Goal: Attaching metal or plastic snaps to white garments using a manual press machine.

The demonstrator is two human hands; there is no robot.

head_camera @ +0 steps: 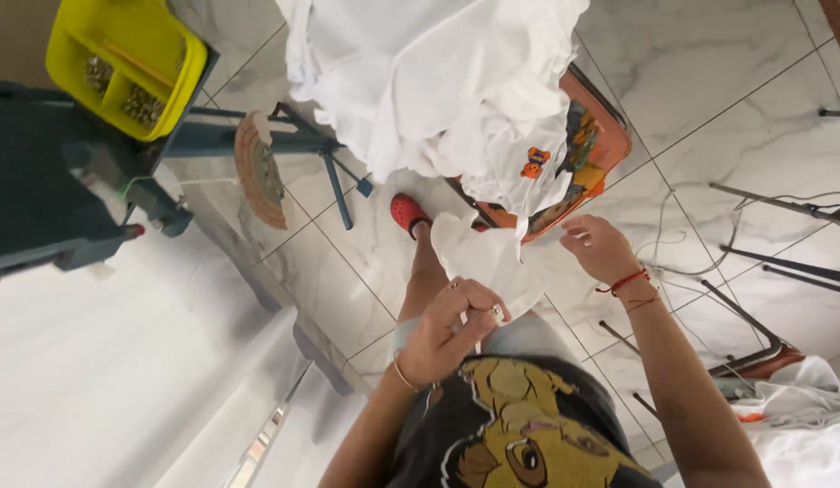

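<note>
Far left: a pale, blurred surface (103,361) fills the lower corner, with a dark blue-grey machine (49,194) above it. Upper left: 1 yellow tray (167,77) with 2 visible compartments holding small metal pieces, seated on the machine's blue frame. Next right: 1 round tan disc (257,172), standing on edge against blue metal legs over the marbled tile floor (709,54). Centre top: 1 heap of white fabric (420,72), with a small orange patch (534,163) on a fold at its lower right edge; the heap rests on an orange crate (610,136). Below the heap: 1 red clog (406,213) on the floor. Centre: 1 white cloth piece (479,258), hanging from the heap's lower edge down toward the person's lap. Left hand (452,330), with a ring and a thin bracelet: its grip is closed, fingers curled on the cloth's lower end, so the cloth rises up and away from it. Right hand (601,248), with red cord at the wrist: fingertips pinched together beside the cloth's upper right edge; whether they actually pinch the cloth or a thread cannot be told. Lower centre: a dark shirt with a yellow cartoon lion print (519,434). Far right: dark metal chair legs (764,262) and loose white fabric (800,398).
</note>
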